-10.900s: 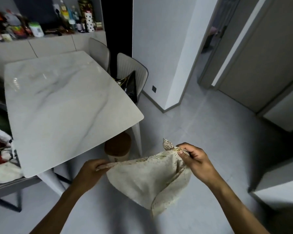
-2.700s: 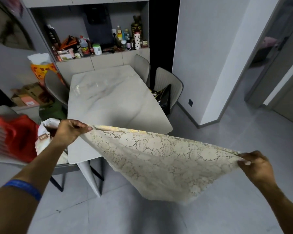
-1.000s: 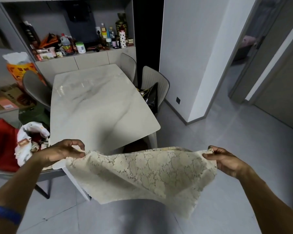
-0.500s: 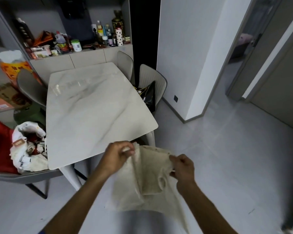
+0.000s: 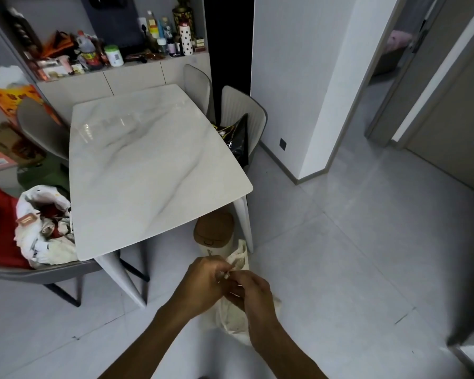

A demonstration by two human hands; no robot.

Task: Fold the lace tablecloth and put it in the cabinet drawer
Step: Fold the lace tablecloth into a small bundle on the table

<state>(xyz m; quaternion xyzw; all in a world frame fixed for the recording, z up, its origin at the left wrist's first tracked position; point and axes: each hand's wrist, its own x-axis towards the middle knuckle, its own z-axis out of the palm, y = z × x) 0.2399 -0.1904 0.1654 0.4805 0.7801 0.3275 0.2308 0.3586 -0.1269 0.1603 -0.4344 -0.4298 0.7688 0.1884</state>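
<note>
Lace tablecloth (image 5: 234, 315): both hands, left hand (image 5: 203, 285) and right hand (image 5: 251, 292), are pinching its gathered edges at six o'clock; folding is proceeding, drawer stowing is pending.

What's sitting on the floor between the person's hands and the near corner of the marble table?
A small bin with a brown lid stands there by the table leg, just beyond the left hand and right hand gripping the lace tablecloth. The head view shows it.

Home dining area. Marble-top table (image 5: 148, 165) with upholstered chairs (image 5: 241, 113). Cluttered sideboard (image 5: 132, 75) of bottles and jars behind; interior doorways right.
</note>
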